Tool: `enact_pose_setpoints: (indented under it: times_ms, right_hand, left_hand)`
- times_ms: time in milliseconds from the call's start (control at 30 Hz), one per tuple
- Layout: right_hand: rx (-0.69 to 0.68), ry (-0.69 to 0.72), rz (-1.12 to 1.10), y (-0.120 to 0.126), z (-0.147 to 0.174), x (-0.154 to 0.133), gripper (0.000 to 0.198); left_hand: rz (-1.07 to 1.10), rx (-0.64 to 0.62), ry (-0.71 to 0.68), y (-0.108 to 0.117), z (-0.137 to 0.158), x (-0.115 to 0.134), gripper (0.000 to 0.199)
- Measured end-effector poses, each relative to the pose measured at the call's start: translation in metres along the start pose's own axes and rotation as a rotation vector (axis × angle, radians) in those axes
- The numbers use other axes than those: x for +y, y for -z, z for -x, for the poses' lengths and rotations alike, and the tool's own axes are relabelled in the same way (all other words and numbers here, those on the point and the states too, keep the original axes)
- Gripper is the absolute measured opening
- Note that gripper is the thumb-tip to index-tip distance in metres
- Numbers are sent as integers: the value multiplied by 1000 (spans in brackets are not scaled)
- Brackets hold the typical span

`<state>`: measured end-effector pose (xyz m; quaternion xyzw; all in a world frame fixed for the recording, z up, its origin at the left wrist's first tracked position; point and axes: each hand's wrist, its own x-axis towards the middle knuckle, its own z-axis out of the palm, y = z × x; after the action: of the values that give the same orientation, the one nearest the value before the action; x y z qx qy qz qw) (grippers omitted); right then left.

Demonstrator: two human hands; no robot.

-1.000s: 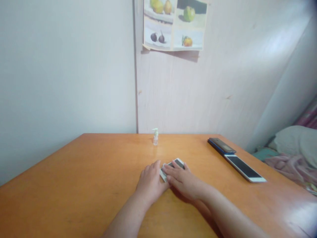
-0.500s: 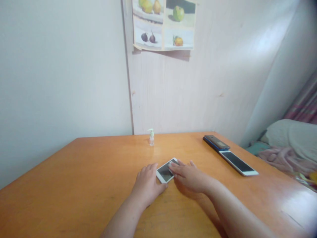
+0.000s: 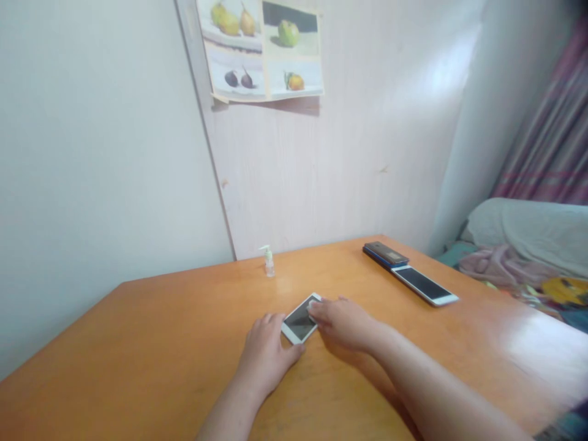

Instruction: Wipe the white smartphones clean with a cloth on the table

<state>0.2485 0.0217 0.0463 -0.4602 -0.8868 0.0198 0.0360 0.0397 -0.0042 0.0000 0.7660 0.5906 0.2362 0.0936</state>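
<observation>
Head view, near end first: what is the left hand (image 3: 264, 355) doing?
Gripping the white phone (image 3: 297, 322) by its near left edges, thumb and fingers apart. The phone lies screen up, mid-table (image 3: 160, 331).

And the right hand (image 3: 346, 323)?
Over the phone's far right end, a small white wad (image 3: 311, 308) under the fingertips. Whether they pinch it or only press it, I cannot tell.

Any advice? It looks like wiping.
I'd judge so. Brace the corner firmly so nothing slides, press lightly and evenly, and run each stroke right to the screen's edges, overlapping them.

What lies farther off?
A white device (image 3: 423, 283) on the right, a pump bottle (image 3: 269, 264) upright beyond the phone, then a dark slab (image 3: 386, 250) far right.
</observation>
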Motion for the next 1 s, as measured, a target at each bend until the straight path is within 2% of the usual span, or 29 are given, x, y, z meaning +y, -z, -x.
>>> enact_pose_setpoints:
  times_ms: [67,133,200,333,367,533,633,700,833,1000]
  right_hand:
    - [-7,-156,58,1,-6,13,27]
    - [-8,-224,77,0,-9,14,26]
    - [-2,-177,67,-2,-9,4,23]
    - [29,54,-6,-11,-8,-14,18]
    - [49,49,-45,-12,-9,-12,17]
    - [256,-317,-238,-14,-18,28,20]
    - [355,-431,-312,-11,-24,49,27]
    - [413,-471,-364,-10,-27,53,29]
    - [486,-451,-436,-10,-31,47,26]
    - [525,-391,-463,-11,-30,43,17]
  left_hand:
    - [7,1,-5,1,0,-1,43]
    - [15,0,-9,1,0,-1,45]
    - [22,-5,-4,2,0,-1,45]
    - [37,-15,-6,4,-1,1,41]
    - [36,-17,-7,5,-2,2,39]
    - [8,-33,-10,11,-1,6,34]
    - [20,-47,20,15,-1,9,30]
    - [37,-63,39,18,0,11,30]
    - [84,-87,28,22,0,14,38]
    - [45,-99,-15,22,1,17,45]
